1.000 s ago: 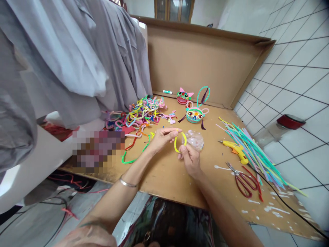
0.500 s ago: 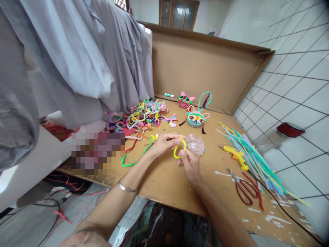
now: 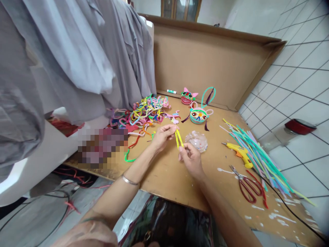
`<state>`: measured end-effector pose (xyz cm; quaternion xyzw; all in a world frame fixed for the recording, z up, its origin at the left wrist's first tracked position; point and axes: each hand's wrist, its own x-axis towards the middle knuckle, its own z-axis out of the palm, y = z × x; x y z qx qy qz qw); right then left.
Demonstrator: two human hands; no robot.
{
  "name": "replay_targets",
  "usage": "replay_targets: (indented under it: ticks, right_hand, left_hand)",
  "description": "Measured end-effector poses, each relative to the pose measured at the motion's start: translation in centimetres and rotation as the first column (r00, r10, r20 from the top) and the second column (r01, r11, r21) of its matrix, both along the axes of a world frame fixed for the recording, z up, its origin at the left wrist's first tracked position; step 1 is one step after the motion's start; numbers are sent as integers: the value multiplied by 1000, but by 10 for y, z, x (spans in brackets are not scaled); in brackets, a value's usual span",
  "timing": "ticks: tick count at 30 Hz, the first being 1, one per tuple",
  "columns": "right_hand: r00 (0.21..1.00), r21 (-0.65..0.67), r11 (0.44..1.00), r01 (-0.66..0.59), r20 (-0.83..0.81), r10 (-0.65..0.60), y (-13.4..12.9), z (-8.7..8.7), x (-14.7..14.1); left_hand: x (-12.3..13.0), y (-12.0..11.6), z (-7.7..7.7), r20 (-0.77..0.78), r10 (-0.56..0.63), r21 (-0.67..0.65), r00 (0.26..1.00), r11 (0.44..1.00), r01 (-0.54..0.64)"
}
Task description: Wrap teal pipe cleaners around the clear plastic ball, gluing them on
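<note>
A yellow pipe cleaner [image 3: 177, 140], folded into a narrow loop, is stretched between my two hands above the middle of the table. The fingertips of my left hand [image 3: 164, 136] pinch its upper end. My right hand [image 3: 190, 157] grips the lower end between thumb and fingers. Just behind my right hand lies a clear round plastic piece [image 3: 196, 141] with small coloured specks. Farther back sit a teal-rimmed animal face with pink loop ears [image 3: 199, 116] and a smaller face with pink pointed ears [image 3: 187, 96].
Tangled pipe cleaners [image 3: 146, 111] are heaped at the back left. On the right lie a yellow glue gun [image 3: 239, 152], red-handled scissors [image 3: 248, 187] and long pipe cleaners [image 3: 262, 161]. Cardboard [image 3: 205, 61] stands behind; grey cloth [image 3: 123, 58] hangs at left.
The yellow pipe cleaner has gone from a curved, open loop to a narrow, straight fold. My left hand has moved up and slightly left relative to my right. The whole view has shifted a little.
</note>
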<state>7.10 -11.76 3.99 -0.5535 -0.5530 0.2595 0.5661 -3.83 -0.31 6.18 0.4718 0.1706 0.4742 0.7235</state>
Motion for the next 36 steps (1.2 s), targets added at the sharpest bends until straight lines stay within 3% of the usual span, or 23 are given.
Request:
replay_targets:
  ticks: [4,7,10,14,17,22,31,36]
  right_hand:
    - [990,48,998,43,-134,-36,4,2,0]
    - [988,73,994,78,-137,-68,6,1,-1]
    - [993,117,986,119,-26,-117,5,-1,0]
    - [931,333,919,213,216,-294,1,-1,3]
    - [886,422,883,205,304,-351,0,-3,3]
    - [885,483,843,237,250,-392,2,-7,3]
    - [871,455,819,350,164,-463,5,-12,12]
    - [845,500,807,315,240,-479,5,-10,18]
  left_hand:
    - [2,3,1,82,30,-138,996,990,-19]
    - [5,1,3,130,20,-245,991,970,13]
    - [8,-2,6,167,-3,-372,986,926,66]
    - [11,-6,7,202,-2,-470,979,877,99]
    - [11,-6,7,201,16,-476,980,875,84]
    - [12,-7,5,208,62,-474,976,879,45]
    - [11,-12,8,173,1,-368,985,928,64]
    - [10,-12,8,123,22,-274,992,962,12]
